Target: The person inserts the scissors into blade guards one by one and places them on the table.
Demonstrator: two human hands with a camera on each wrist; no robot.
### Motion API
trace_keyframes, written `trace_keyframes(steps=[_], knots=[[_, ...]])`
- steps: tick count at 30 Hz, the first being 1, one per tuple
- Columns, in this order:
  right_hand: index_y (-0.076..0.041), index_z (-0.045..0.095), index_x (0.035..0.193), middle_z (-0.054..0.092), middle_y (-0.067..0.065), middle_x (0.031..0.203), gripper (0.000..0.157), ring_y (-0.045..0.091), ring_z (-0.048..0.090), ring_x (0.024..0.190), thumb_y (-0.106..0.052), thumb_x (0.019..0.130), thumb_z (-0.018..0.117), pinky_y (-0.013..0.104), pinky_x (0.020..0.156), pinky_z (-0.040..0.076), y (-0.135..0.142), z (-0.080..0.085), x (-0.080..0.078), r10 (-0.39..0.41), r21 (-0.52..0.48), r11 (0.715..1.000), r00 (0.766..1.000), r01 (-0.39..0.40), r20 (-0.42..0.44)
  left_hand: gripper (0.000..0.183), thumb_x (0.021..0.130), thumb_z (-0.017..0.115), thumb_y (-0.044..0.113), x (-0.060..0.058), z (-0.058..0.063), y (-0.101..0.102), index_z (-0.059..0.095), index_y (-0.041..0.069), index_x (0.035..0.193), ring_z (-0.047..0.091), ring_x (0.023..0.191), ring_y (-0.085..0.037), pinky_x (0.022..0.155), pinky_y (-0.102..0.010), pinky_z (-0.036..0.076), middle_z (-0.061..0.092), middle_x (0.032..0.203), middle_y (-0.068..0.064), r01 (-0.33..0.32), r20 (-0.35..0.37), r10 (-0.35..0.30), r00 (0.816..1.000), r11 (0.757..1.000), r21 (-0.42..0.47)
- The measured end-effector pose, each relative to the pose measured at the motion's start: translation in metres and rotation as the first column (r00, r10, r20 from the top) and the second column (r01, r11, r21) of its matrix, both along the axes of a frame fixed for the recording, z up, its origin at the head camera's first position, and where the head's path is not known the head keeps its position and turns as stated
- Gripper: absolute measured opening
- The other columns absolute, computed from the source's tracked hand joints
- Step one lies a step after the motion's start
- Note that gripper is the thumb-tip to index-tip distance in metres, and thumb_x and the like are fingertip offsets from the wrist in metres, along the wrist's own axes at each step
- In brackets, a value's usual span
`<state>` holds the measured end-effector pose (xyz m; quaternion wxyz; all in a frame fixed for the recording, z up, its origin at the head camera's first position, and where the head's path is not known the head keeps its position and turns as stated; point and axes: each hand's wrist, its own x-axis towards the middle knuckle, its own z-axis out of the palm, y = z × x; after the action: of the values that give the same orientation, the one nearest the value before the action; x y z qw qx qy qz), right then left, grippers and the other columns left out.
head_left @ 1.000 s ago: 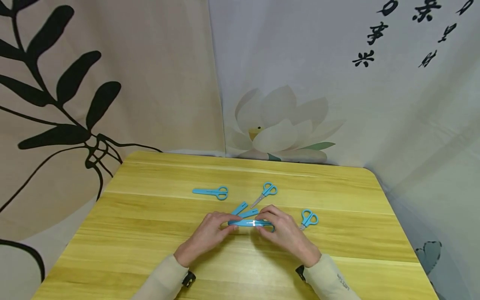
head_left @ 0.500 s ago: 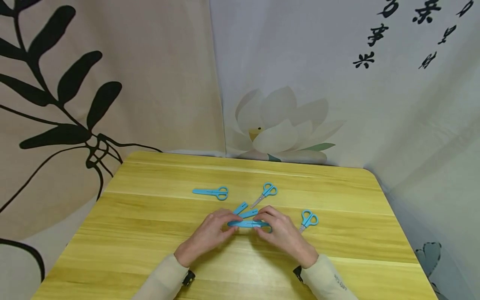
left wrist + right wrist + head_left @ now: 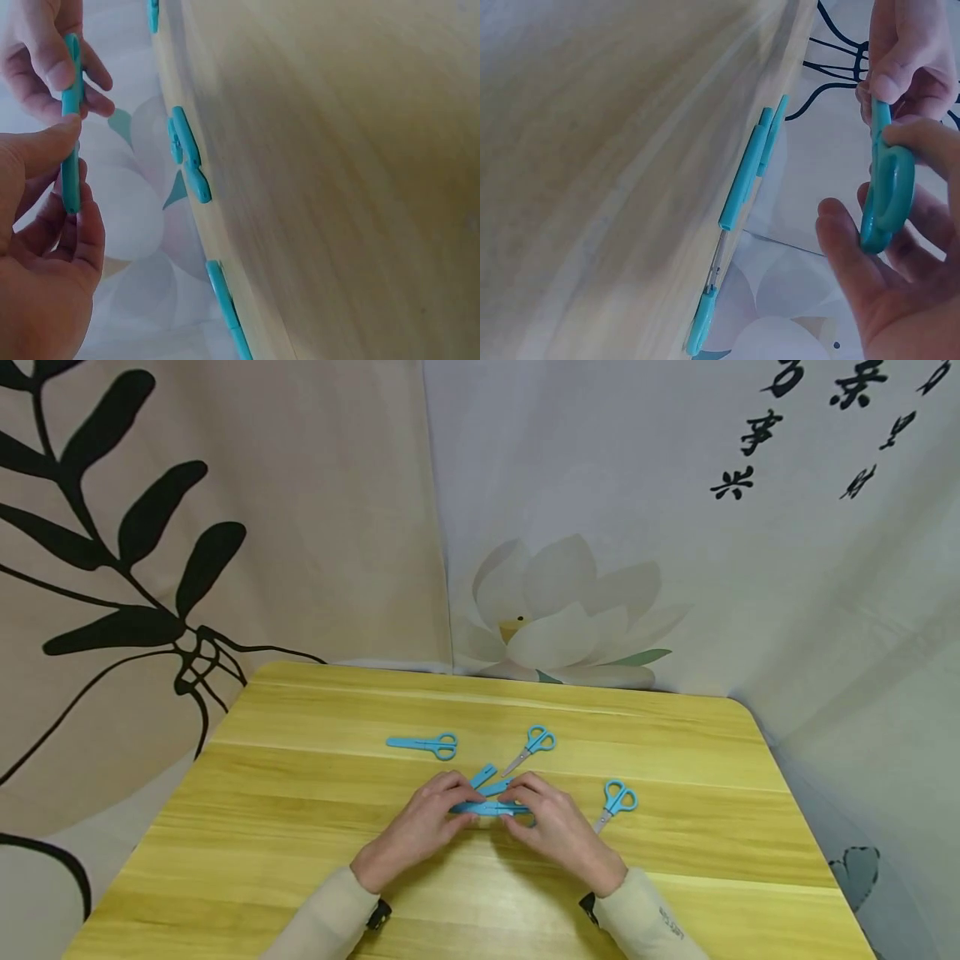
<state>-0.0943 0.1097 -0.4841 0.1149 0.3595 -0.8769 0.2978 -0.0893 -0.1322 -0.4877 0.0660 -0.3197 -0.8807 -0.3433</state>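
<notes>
Level above the table, a pair of blue scissors (image 3: 891,187) has its blades inside a blue sheath (image 3: 486,808). My left hand (image 3: 422,817) pinches the sheath between thumb and fingers. On the other side my right hand (image 3: 561,828) grips the scissors at the handle loops, which the right wrist view shows best. No bare metal shows between handle and sheath. Just behind the hands, two loose blue sheaths lie on the table, a rear sheath (image 3: 482,775) and a front sheath (image 3: 497,787), both partly covered by the fingers.
Farther back lie sheathed scissors (image 3: 422,744) on the left and bare-bladed scissors (image 3: 534,744) in the middle. More bare-bladed scissors (image 3: 618,798) lie beside my right hand. The wooden table (image 3: 300,827) ends at a printed curtain (image 3: 360,527).
The silvery strip of blade seen between sheath and handle a second ago is gone from sight. My right hand has moved slightly left, toward my left hand.
</notes>
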Motion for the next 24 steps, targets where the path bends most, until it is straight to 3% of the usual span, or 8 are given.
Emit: trace_keyframes(steps=[8, 14, 24], knots=[[-0.009, 0.070, 0.125, 0.064, 0.002, 0.128, 0.041, 0.019, 0.067, 0.111, -0.028, 0.091, 0.083, 0.036, 0.088, 0.059, 0.004, -0.001, -0.001, 0.006, 0.013, 1.000, 0.997, -0.007, 0.077, 0.018, 0.090, 0.081, 0.008, 0.002, -0.001, -0.008, 0.077, 0.011, 0.108, 0.058, 0.098, -0.013, 0.083, -0.031, 0.054, 0.062, 0.105, 0.005, -0.048, -0.007, 0.048, 0.999, 0.999, -0.016], [-0.010, 0.068, 0.132, 0.061, 0.004, 0.141, 0.045, 0.023, 0.059, 0.129, -0.034, 0.095, 0.077, 0.044, 0.103, 0.052, 0.015, 0.004, -0.002, -0.037, -0.002, 0.999, 0.990, 0.037, 0.138, 0.020, 0.088, 0.082, 0.007, 0.000, -0.002, -0.022, 0.078, 0.010, 0.107, 0.059, 0.096, -0.013, 0.081, -0.030, 0.056, 0.063, 0.104, 0.005, -0.101, 0.018, 0.101, 0.995, 0.995, 0.002], [-0.009, 0.064, 0.137, 0.062, 0.006, 0.142, 0.048, 0.025, 0.059, 0.130, -0.033, 0.096, 0.075, 0.046, 0.106, 0.050, 0.030, 0.004, -0.003, -0.074, 0.012, 0.997, 0.991, 0.073, 0.113, 0.020, 0.086, 0.084, 0.006, -0.011, -0.001, -0.058, 0.079, 0.011, 0.105, 0.062, 0.094, -0.013, 0.079, -0.032, 0.056, 0.066, 0.103, 0.007, -0.159, 0.039, 0.159, 0.987, 0.987, 0.001]])
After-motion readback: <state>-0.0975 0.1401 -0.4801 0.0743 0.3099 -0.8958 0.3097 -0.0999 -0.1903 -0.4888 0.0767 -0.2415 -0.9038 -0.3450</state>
